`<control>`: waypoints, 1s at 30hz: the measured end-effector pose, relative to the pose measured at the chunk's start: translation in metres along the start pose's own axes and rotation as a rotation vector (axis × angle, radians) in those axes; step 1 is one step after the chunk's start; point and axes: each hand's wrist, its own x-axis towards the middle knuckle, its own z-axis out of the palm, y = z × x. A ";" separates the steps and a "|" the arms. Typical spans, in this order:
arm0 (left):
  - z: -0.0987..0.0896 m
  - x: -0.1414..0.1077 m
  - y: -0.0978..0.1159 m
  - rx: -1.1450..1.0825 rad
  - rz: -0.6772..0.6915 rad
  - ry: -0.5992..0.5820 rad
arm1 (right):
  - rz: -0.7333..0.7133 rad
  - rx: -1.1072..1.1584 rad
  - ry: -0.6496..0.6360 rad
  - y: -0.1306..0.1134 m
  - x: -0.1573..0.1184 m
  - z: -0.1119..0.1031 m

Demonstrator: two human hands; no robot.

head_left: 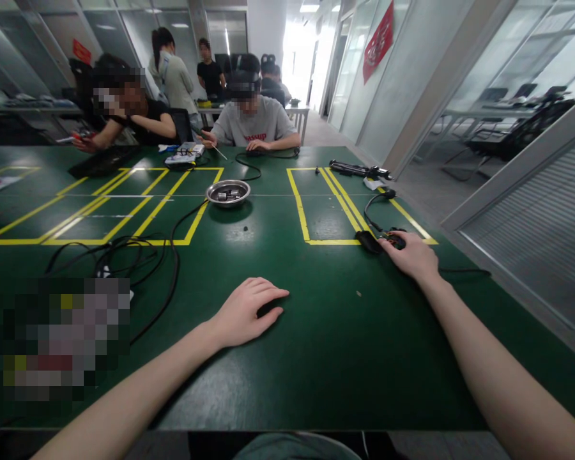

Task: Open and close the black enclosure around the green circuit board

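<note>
My left hand [249, 311] rests on the green table [316, 370] near the middle, thumb and fingers apart, holding nothing. Farther right, my right hand [411, 257] has its fingers on a dark device with coloured wires [395, 239], at the near right corner of a yellow tape frame. A black piece [368, 242] lies just left of those fingertips. From the device a black cable [370, 209] curves up to a small dark connector [388, 193]. The right fingers are bent round the device's near side and partly cover it.
A steel bowl [229, 193] with metal parts stands beyond my left hand. Coiled black cables [119, 255] and a blurred-out object [67, 338] lie at left. A black tool [359, 169] lies at the far right. People sit across the table.
</note>
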 end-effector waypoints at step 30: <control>-0.005 0.002 0.001 -0.020 -0.049 0.024 | -0.993 0.687 -0.549 -0.139 -0.128 -0.026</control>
